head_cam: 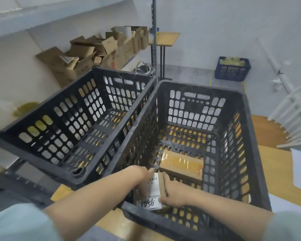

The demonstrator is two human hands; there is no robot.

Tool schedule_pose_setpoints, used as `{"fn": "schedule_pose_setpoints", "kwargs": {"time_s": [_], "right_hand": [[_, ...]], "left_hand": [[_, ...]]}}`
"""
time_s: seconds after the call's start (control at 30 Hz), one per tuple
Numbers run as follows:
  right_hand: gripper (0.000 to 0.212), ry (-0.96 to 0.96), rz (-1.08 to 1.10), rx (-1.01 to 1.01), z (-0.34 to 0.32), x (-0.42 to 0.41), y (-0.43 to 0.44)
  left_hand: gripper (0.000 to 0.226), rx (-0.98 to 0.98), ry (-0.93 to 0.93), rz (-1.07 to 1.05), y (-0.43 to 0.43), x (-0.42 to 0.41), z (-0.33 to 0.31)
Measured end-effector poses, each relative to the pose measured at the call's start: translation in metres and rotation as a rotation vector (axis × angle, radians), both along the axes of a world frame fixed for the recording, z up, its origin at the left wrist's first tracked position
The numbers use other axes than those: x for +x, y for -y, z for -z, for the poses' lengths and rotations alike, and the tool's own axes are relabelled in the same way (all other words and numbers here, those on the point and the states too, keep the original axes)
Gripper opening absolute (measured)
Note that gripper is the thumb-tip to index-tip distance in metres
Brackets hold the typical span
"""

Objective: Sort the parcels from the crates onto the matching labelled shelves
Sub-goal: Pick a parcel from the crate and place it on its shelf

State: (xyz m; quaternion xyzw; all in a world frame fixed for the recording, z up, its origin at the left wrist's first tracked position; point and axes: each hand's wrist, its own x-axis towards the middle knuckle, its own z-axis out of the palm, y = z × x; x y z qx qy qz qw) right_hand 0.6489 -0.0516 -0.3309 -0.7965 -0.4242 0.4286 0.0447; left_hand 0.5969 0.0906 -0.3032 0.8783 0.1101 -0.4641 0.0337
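While in crate [207,87], hands [142,172] [172,190] on parcel [154,190]

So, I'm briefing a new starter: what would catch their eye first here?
Two black crates fill the middle: the left crate and the right crate. In the right crate, the left hand and right hand grip a labelled parcel marked 0056, with a taped parcel lying just beyond. Open cardboard boxes pile up at back left.

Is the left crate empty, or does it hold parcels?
Empty. The left crate shows only its bare slotted floor, with nothing on it.
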Motion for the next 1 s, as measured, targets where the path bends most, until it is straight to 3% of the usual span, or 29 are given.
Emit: {"fn": "schedule_pose_setpoints", "kwargs": {"time_s": [0.1, 0.27, 0.5, 0.83, 1.0], "right_hand": [[0.1, -0.037, 0.014, 0.002, 0.005, -0.003, -0.001], [0.089, -0.051, 0.067, 0.043, -0.003, -0.003, 0.001], [0.095, 0.003, 0.106, 0.073, 0.0, 0.001, 0.0], [0.118, 0.136, 0.345, 0.243, -0.005, 0.024, -0.006], [0.108, 0.151, 0.45, 0.455, -0.029, 0.038, -0.008]], "left_hand": [[0.107, -0.003, -0.008, -0.008, -0.004, 0.0, 0.004], [0.115, -0.014, 0.019, -0.035, -0.002, -0.002, 0.006], [0.105, -0.101, 0.155, -0.133, -0.001, -0.001, 0.002], [0.104, -0.262, 0.642, -0.38, -0.011, 0.014, -0.003], [0.086, -0.264, 0.997, -0.564, -0.015, 0.016, -0.022]]}}
